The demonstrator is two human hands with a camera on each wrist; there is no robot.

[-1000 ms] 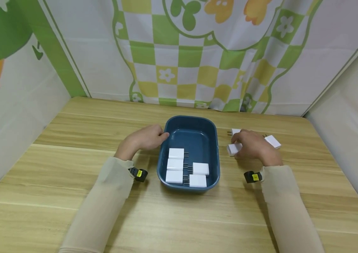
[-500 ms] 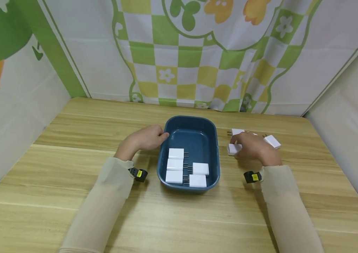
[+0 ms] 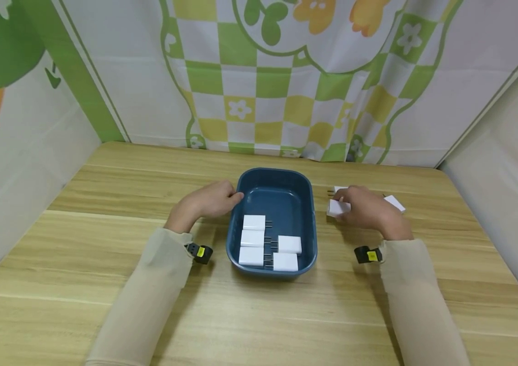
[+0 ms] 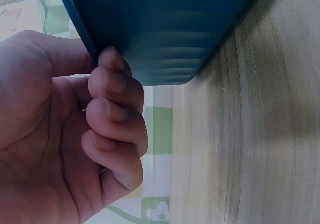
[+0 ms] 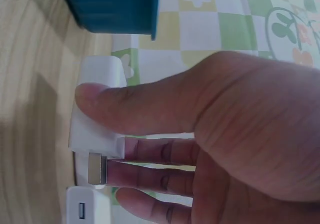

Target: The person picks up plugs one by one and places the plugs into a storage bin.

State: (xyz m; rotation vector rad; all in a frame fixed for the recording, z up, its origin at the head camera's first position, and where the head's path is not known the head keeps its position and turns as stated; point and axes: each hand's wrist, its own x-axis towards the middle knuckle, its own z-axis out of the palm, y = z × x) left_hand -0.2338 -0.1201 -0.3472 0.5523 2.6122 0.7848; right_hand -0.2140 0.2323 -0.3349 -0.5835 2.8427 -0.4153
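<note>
A dark blue plastic bin stands mid-table. My left hand grips its left rim, the thumb over the edge and the curled fingers against the outer wall. Inside lie several white USB wall chargers, in two columns with their prongs facing each other. Right of the bin, my right hand pinches another white charger between thumb and fingers. Its metal prongs point back toward the palm side. The fingertips behind this charger are hidden.
More chargers lie on the wooden table beyond and beside my right hand: one at the back, partly covered by the hand, and one at its right. A patterned curtain hangs behind the table.
My right hand has shifted slightly, and the charger it pinches has risen a little and tilted. My left hand and the bin keep their places.
</note>
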